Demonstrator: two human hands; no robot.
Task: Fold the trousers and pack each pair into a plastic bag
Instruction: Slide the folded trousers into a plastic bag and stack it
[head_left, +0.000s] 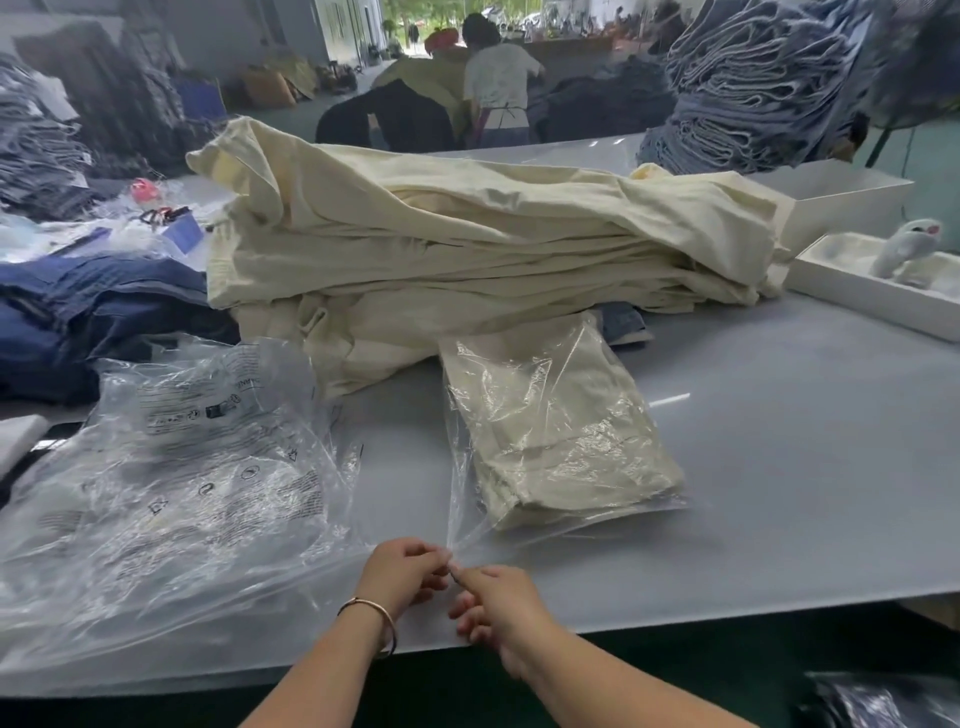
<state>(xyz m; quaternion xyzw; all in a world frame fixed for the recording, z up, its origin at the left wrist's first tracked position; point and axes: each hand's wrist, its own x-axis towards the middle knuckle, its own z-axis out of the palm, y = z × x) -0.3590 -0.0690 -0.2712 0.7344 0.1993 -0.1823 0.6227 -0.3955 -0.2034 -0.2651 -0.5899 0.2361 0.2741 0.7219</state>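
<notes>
The folded trousers (558, 415) are seen already inside a clear plastic bag (519, 535), lying on the grey table (779, 467) at about one o'clock from the hands. The bag's open mouth is drawn to a point toward six o'clock, where it is pinched by the left hand (402, 571), fingers curled tight on the film. The right hand (496, 603) is closed just beside it, fingertips meeting the same gathered film, though exactly how much is held cannot be told.

The film is judged thin, light and slippery, liable to stretch or tear if yanked; the trousers inside look soft and floppy, with enough weight to anchor the bag. A hold at the mouth's edge is judged best for sealing, and under the folded bundle for lifting.

Loose empty bags (171, 467) are spread at nine o'clock. A tall pile of cream trousers (467, 234) is stacked at twelve, touching the packed bag's far end. Open table is offered toward three o'clock, and the near table edge runs just under the wrists.
</notes>
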